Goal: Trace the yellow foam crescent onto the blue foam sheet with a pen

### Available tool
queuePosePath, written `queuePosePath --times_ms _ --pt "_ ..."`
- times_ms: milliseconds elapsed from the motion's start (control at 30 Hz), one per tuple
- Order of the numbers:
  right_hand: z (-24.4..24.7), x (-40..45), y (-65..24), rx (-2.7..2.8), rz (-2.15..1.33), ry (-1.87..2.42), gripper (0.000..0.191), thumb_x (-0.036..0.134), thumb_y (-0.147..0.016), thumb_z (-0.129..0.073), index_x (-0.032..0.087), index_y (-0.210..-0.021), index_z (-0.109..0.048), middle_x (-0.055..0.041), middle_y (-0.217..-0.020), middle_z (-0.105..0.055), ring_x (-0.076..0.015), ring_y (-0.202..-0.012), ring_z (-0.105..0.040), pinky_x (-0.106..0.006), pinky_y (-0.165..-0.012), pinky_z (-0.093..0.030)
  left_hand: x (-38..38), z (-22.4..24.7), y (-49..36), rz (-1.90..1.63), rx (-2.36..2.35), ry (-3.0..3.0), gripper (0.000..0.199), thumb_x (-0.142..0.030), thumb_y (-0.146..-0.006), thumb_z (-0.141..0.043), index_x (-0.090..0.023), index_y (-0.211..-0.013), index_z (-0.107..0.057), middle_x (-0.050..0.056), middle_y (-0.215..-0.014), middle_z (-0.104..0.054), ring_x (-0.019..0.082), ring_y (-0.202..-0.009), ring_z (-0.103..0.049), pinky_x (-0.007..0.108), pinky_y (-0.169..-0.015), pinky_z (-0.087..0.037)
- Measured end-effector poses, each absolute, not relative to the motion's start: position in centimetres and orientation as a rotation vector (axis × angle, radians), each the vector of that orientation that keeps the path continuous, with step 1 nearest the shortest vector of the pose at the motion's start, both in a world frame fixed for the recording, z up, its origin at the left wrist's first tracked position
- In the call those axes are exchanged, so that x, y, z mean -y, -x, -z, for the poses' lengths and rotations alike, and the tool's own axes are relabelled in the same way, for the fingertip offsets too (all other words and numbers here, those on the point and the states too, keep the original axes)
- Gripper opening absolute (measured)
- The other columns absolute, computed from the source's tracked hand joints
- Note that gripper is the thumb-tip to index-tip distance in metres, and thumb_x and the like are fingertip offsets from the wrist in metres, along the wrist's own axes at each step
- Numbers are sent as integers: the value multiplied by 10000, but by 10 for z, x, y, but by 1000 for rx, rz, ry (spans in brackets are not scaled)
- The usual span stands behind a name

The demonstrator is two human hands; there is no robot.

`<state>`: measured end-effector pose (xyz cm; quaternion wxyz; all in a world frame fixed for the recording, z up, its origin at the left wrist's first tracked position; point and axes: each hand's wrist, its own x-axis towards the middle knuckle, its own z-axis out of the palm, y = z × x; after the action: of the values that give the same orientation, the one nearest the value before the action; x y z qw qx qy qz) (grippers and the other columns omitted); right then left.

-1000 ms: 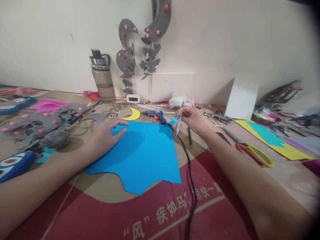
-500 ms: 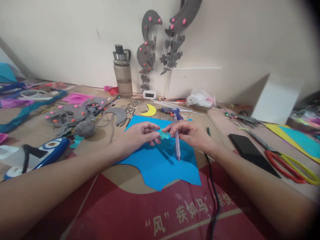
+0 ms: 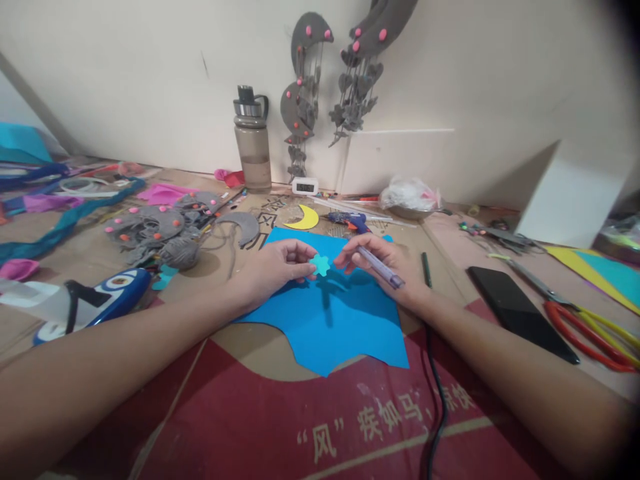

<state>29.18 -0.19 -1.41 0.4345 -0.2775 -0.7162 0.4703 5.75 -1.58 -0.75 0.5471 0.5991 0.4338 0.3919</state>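
Between the thumb and fingers of my left hand [image 3: 283, 270] is pinched a small turquoise flower-shaped cutout [image 3: 321, 265], held above a blue sheet [image 3: 345, 327] with scalloped cut edges. My right hand [image 3: 383, 263] is just right of the cutout, apart from it, and holds a pale purple pen [image 3: 381, 268] that slants down to the right. A yellow crescent [image 3: 303, 217] lies beyond the sheet, beside a blue glue gun [image 3: 349, 220]. Farther left is a grey crescent [image 3: 244, 227].
Scissors [image 3: 590, 327] with red and yellow handles and a black phone [image 3: 520, 310] lie at right. A black cable [image 3: 436, 393] runs toward me. A water bottle [image 3: 253, 143] and small clock [image 3: 305, 186] stand by the wall. Grey yarn [image 3: 180, 253] and a blue-and-white tool [image 3: 100, 300] are at left.
My right hand has let go of the flower cutout and moved right. The pen has swung from near upright to a slant. The cutout now faces me in my left hand.
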Motion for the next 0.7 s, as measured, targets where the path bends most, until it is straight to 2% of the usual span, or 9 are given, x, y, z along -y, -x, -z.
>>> queuePosePath --times_ms 267,467,700 --pt "20 6 -291 2001 -1167 742 235 432 -961 -577 224 -1070 -605 -56 -996 -723 -154 -902 -698 -320 -814 -557 13 7 -53 -952 -1072 -1456 321 -289 -669 -791 -175 -920 -627 1 -810 -682 149 -725 -666 293 -663 -516" --pt "21 6 -292 2034 -1147 752 244 433 -963 -576 220 -1078 -605 -63 -1013 -710 -155 -923 -691 -320 -820 -546 12 5 -52 -979 -1093 -1474 272 -358 -718 -764 -178 -890 -654 11 -788 -693 148 -714 -662 282 -647 -511" --pt "21 6 -292 2032 -1137 754 262 441 -963 -573 207 -1078 -602 -70 -1004 -709 -162 -923 -688 -324 -816 -544 5 -5 -39 -981 -1148 -1605 213 -354 -758 -716 -175 -865 -673 12 -741 -700 138 -680 -636 269 -631 -494"
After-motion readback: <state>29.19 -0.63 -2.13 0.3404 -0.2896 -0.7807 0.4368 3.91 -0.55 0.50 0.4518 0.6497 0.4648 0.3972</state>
